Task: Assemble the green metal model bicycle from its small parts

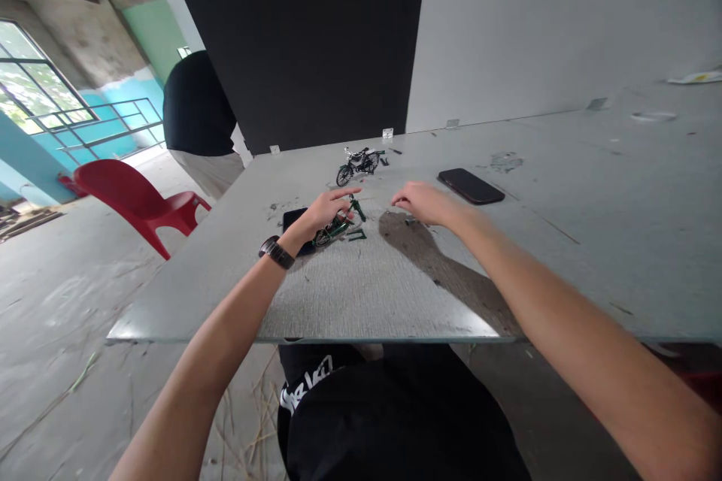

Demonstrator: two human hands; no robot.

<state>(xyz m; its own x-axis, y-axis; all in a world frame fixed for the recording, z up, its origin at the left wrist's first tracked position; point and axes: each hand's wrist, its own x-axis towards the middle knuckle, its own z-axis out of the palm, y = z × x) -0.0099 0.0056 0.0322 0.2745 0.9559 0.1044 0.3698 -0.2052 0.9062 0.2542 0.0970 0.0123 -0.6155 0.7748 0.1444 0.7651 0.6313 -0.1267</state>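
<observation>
My left hand point(330, 212) is over a partly assembled green model bike point(337, 228), with its index finger stretched out and the other fingers curled against the bike. A spoked wheel shows at the bike's near left end, and a green upright part point(357, 208) shows by the fingertips. Part of the bike is hidden by the hand. A loose green U-shaped piece point(357, 235) lies just in front. To the right, my right hand point(422, 203) is low over the tabletop, fingers bent and pressed together. What they hold, if anything, is too small to name. A tiny part point(411, 222) lies beneath it.
Farther back stands another model bike point(359, 164), with small dark pieces point(385, 161) beside it. A phone point(471, 186) lies at right; a dark flat object point(295, 219) is under my left wrist. A black panel point(316, 45) rises behind. A red chair point(129, 195) and a person point(197, 105) are at left.
</observation>
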